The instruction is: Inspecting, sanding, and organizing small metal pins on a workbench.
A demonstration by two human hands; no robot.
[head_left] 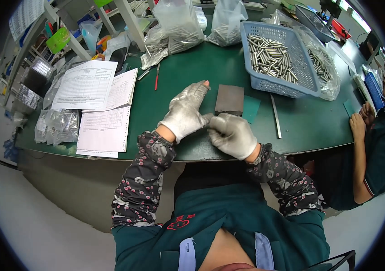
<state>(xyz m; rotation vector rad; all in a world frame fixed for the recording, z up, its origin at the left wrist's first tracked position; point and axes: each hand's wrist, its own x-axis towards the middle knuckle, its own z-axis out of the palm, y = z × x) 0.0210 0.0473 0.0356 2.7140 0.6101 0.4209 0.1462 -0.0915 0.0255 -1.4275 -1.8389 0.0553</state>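
Observation:
My left hand [185, 110], in a white glove with one bare fingertip, lies over the green table with its fingers stretched out and its thumb pointing to the right hand. My right hand [233, 135], also gloved, is closed with its fingers curled in just below a dark grey-brown rectangular block [229, 98]. Whatever those fingers hold, if anything, is hidden. The two hands nearly meet at the left thumb tip. Under the block's right side shows a teal sheet [251, 109]. A blue plastic basket [276, 89] of short metal pins [271, 58] stands beyond it to the right.
Right of the block lies a thin metal strip [276, 116]. Printed sheets [104, 128] cover the left side, near a red stick [157, 77]. Plastic bags [179, 27] of metal pins stand at the back. A co-worker's hands [361, 118] rest at the far right edge.

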